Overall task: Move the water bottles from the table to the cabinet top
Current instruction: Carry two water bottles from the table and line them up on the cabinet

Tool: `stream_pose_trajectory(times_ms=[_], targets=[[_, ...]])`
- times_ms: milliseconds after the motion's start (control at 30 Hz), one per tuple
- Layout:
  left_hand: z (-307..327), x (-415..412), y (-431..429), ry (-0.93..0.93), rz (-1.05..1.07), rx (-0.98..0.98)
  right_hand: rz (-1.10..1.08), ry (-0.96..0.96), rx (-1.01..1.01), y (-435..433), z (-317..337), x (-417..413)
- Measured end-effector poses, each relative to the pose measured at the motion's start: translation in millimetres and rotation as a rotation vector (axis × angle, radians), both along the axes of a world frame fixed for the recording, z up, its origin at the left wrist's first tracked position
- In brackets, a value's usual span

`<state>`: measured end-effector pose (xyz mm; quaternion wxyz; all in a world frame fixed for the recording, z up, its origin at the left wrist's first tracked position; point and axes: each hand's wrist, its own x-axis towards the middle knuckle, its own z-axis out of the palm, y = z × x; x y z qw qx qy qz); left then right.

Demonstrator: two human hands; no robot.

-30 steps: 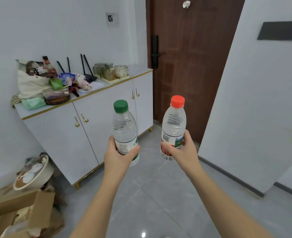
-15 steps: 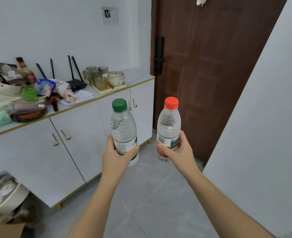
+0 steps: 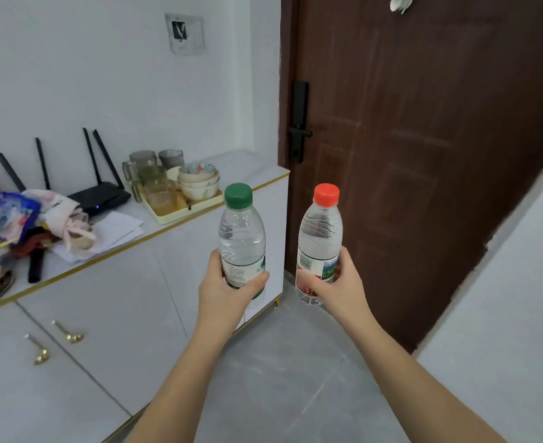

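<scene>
Head view: clear plastic green-capped bottle (image 3: 242, 238) is gripped by left hand (image 3: 225, 295) (red-capped bottle (image 3: 319, 241) by right hand (image 3: 340, 289)); white cabinet top (image 3: 251, 169) lies far-left.

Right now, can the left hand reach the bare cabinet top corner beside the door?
Probably yes: the left hand holds the green-capped bottle just short of that cabinet top, right of the tray, nothing between.

No word or number can be read for certain. The fine print low on the green-capped bottle (image 3: 242, 238) is too small to make out. The print on the red-capped bottle (image 3: 319, 238), above a red band, is blurred. The wall panel (image 3: 185, 34) shows a pale mark like a V.
</scene>
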<state>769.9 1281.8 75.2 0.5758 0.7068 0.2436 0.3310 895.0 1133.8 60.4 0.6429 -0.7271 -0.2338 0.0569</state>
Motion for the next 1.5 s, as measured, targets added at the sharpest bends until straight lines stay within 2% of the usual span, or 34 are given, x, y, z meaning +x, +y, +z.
stream_pose_trajectory(times_ms=[167,500,833,1100,1500], targets=[[5.1,73.5,44.0,0.002,-0.018,0.000,0.024,0.017,0.023,48.0,4.5,70.9],[-17.9,218.9,129.1,0.005,0.080,0.025,0.096,0.014,0.030,148.2,-8.2,232.3],[-19.2,369.6,213.2,0.060,0.322,0.000,0.307,0.044,-0.038,271.1,-13.8,393.9],[-29.4,435.9,283.9,0.168,0.392,-0.006,0.319,0.090,-0.073,360.0,-28.1,454.5],[-48.7,471.2,345.2,0.203,0.415,-0.018,0.327,0.095,-0.150,419.2,-41.5,487.6]])
